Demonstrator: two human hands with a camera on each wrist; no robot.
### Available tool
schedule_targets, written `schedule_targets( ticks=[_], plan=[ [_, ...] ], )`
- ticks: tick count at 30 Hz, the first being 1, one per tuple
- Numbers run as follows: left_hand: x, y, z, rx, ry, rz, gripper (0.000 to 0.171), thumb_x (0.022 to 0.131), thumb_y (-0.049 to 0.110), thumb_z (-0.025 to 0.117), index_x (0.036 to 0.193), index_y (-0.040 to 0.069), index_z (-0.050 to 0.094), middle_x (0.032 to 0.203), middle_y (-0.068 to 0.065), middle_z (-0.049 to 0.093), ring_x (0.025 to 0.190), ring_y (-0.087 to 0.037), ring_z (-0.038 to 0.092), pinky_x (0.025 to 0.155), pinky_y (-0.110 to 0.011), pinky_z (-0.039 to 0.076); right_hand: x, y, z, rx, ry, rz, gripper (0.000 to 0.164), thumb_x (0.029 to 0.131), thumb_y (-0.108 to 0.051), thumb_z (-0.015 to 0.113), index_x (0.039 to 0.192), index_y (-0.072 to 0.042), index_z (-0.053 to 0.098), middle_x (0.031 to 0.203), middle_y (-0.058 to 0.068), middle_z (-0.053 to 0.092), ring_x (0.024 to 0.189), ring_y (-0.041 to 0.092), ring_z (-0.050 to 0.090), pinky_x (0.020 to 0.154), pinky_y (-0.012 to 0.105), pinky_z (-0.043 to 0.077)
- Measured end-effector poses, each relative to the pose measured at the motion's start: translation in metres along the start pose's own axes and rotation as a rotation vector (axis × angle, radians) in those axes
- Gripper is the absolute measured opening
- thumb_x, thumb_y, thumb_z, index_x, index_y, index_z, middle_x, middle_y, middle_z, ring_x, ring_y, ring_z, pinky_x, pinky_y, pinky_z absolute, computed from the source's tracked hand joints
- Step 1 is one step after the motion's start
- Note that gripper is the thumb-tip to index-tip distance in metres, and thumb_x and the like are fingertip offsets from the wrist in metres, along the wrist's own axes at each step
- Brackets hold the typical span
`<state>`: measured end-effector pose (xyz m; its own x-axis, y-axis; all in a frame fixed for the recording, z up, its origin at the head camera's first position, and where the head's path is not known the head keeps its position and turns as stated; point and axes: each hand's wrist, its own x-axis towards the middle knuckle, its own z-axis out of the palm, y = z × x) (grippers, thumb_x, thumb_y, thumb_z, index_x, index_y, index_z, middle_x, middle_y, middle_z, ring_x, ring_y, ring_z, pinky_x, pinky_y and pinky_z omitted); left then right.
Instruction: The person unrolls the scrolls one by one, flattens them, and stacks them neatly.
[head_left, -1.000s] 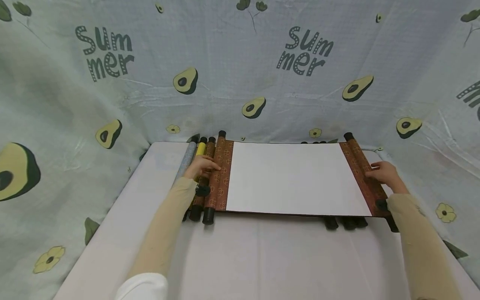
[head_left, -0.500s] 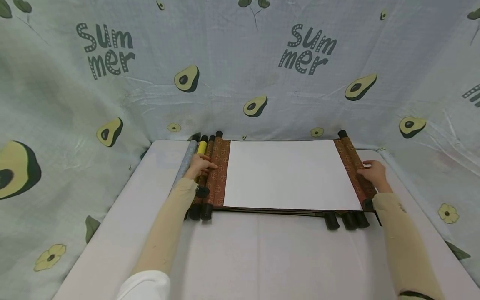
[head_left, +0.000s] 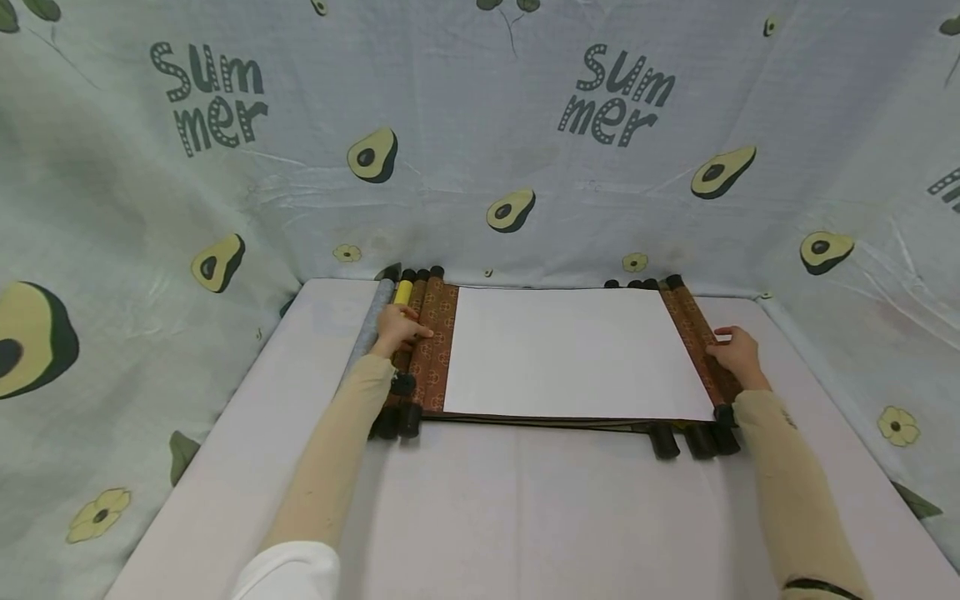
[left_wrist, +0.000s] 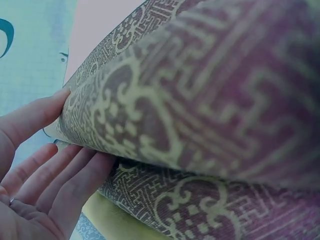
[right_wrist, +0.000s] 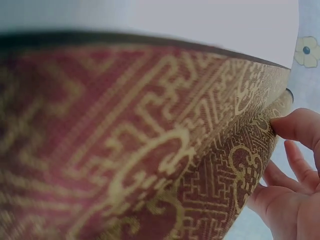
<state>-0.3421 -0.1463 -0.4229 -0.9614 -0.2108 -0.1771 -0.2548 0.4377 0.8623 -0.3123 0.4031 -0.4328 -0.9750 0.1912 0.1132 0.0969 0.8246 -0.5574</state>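
Note:
A hanging scroll [head_left: 562, 350] with blank white paper lies spread across other scrolls on the table. Its two ends are reddish-brown patterned cloth around rollers with black knobs. My left hand [head_left: 397, 329] holds the left roller [left_wrist: 130, 115]; in the left wrist view the thumb is on its edge and the fingers reach beneath, by a second patterned roll [left_wrist: 200, 205]. At the other end my right hand [head_left: 738, 358] holds the right roller [right_wrist: 245, 155], thumb on top and fingers below. The undersides of both rollers are hidden.
Left of the scroll lie a yellow roll [head_left: 403, 292] and a grey-blue roll [head_left: 367, 325]. Several black knobs [head_left: 663, 442] stick out under its front right edge. The white table [head_left: 555, 517] ends at an avocado-print cloth [head_left: 450, 125] behind.
The scroll's right end has moved left and come down onto the scrolls beneath, with my right hand on it. My left hand has barely moved.

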Motion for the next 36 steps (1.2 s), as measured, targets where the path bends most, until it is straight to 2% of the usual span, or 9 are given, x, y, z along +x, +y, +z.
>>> schedule_targets(
  ticks=[1, 4, 10, 16, 19, 23, 27, 31, 36],
  plan=[
    [0.012, -0.012, 0.003, -0.016, 0.008, 0.042, 0.051, 0.060, 0.011, 0.082, 0.102, -0.001, 0.057, 0.097, -0.020, 0.055, 0.058, -0.022, 0.059, 0.050, -0.036, 0.051, 0.000, 0.000, 0.000, 0.000, -0.003, 0.000, 0.041, 0.080, -0.006, 0.055, 0.112, 0.018, 0.044, 0.106, 0.040, 0.050, 0.091, 0.048, 0.053, 0.068, 0.045, 0.048],
    [0.019, -0.018, 0.005, 0.030, 0.000, 0.062, 0.053, 0.058, 0.016, 0.083, 0.101, 0.001, 0.058, 0.097, -0.019, 0.056, 0.069, -0.028, 0.062, 0.055, -0.039, 0.052, 0.000, 0.001, 0.001, 0.001, -0.023, 0.005, 0.041, 0.081, -0.006, 0.053, 0.113, 0.018, 0.043, 0.107, 0.040, 0.050, 0.092, 0.048, 0.053, 0.068, 0.045, 0.048],
    [-0.011, -0.003, -0.001, 0.192, -0.022, 0.098, 0.048, 0.068, 0.015, 0.077, 0.107, -0.003, 0.057, 0.102, -0.021, 0.058, 0.077, -0.030, 0.061, 0.055, -0.034, 0.052, 0.001, 0.002, 0.001, -0.016, -0.081, 0.002, 0.038, 0.084, -0.006, 0.050, 0.114, 0.017, 0.042, 0.108, 0.040, 0.048, 0.093, 0.048, 0.051, 0.066, 0.041, 0.048],
    [-0.022, 0.003, -0.001, 0.540, 0.054, 0.218, 0.048, 0.066, 0.030, 0.078, 0.100, 0.000, 0.062, 0.096, -0.018, 0.064, 0.076, -0.029, 0.061, 0.055, -0.033, 0.047, 0.001, -0.002, -0.001, -0.100, -0.160, -0.050, 0.033, 0.084, -0.009, 0.054, 0.105, 0.016, 0.049, 0.104, 0.038, 0.052, 0.089, 0.047, 0.052, 0.064, 0.042, 0.048],
    [-0.021, 0.006, 0.000, 0.708, 0.075, 0.297, 0.055, 0.067, 0.034, 0.076, 0.111, 0.004, 0.060, 0.101, -0.019, 0.064, 0.085, -0.035, 0.061, 0.064, -0.041, 0.050, 0.009, 0.009, -0.003, -0.112, -0.200, -0.141, 0.031, 0.082, -0.017, 0.059, 0.101, 0.007, 0.055, 0.100, 0.030, 0.058, 0.086, 0.041, 0.055, 0.065, 0.039, 0.048],
    [-0.029, 0.007, 0.001, 0.925, -0.011, 0.427, 0.047, 0.078, 0.027, 0.067, 0.122, 0.014, 0.056, 0.119, -0.021, 0.054, 0.107, -0.045, 0.048, 0.079, -0.053, 0.046, 0.007, 0.015, -0.010, -0.188, -0.289, -0.240, 0.040, 0.079, -0.017, 0.062, 0.112, 0.004, 0.054, 0.110, 0.029, 0.056, 0.096, 0.043, 0.051, 0.074, 0.044, 0.046],
    [-0.048, 0.003, -0.003, 1.053, -0.153, 0.563, 0.028, 0.086, 0.011, 0.056, 0.111, 0.018, 0.064, 0.131, -0.015, 0.047, 0.122, -0.046, 0.034, 0.088, -0.060, 0.037, -0.021, 0.001, -0.022, -0.323, -0.400, -0.275, 0.053, 0.078, -0.009, 0.059, 0.124, 0.012, 0.042, 0.119, 0.038, 0.044, 0.089, 0.047, 0.051, 0.071, 0.048, 0.044],
    [-0.072, -0.007, -0.015, 1.148, -0.239, 0.723, 0.034, 0.085, -0.003, 0.051, 0.109, 0.016, 0.065, 0.131, -0.008, 0.050, 0.129, -0.037, 0.032, 0.089, -0.061, 0.036, -0.053, -0.002, -0.030, -0.378, -0.459, -0.322, 0.055, 0.078, -0.002, 0.057, 0.126, 0.015, 0.036, 0.124, 0.041, 0.036, 0.055, 0.024, 0.047, 0.054, 0.033, 0.040],
    [-0.103, -0.023, -0.025, 1.213, -0.274, 0.851, 0.034, 0.088, 0.008, 0.051, 0.121, 0.012, 0.056, 0.131, -0.009, 0.049, 0.128, -0.033, 0.034, 0.087, -0.056, 0.041, -0.088, 0.005, -0.037, -0.341, -0.507, -0.365, 0.058, 0.078, 0.001, 0.055, 0.127, 0.019, 0.030, 0.128, 0.044, 0.024, 0.044, 0.007, 0.029, 0.049, 0.024, 0.031]
  ],
)
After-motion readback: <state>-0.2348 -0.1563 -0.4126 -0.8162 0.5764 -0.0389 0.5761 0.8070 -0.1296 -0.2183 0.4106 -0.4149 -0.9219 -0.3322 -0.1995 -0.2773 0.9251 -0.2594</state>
